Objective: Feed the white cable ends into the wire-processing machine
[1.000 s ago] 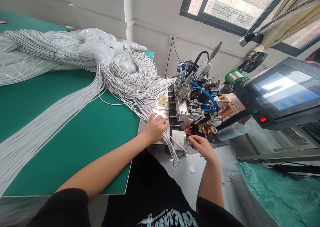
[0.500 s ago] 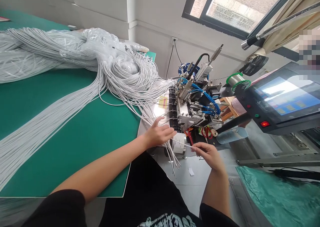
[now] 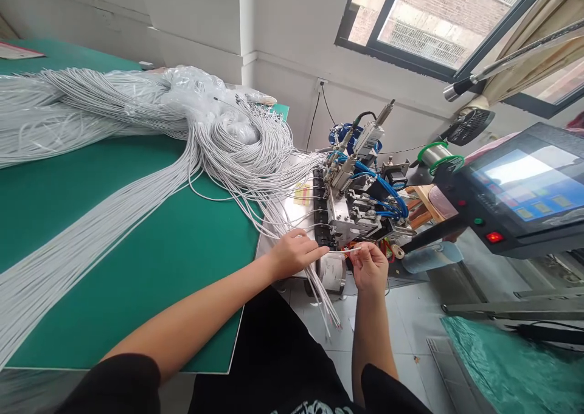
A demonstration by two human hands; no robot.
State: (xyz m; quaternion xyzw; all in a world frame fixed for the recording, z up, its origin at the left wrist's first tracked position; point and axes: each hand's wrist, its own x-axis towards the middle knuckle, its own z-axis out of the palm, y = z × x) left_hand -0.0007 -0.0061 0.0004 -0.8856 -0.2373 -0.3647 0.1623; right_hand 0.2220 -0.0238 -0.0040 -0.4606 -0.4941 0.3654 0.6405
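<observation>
Stretched between my two hands is a white cable (image 3: 343, 251), close to the front end of the machine's black slotted bar (image 3: 321, 202). My right hand (image 3: 370, 265) is closed in a pinch on the cable near its tip. At the other side my left hand (image 3: 295, 255) has its fingers pressed together on the same cable, its palm hidden. A bunch of loose white cable ends (image 3: 325, 301) hangs below my left hand. Other cables run from the coiled bundle (image 3: 255, 152) into the machine (image 3: 353, 189), which has blue air hoses.
A green table (image 3: 137, 317) carries long cable bundles and clear plastic wrap (image 3: 194, 89). At the right stand a touch screen (image 3: 533, 186) with a lit red switch (image 3: 494, 237) and a green-rimmed wire spool (image 3: 435, 157). A motor-like cylinder (image 3: 331, 272) sits below the machine.
My right hand has moved up and slightly inward with the cable, now beside the machine's front end. My left hand's fingers have come together on the cable. The view has shifted slightly.
</observation>
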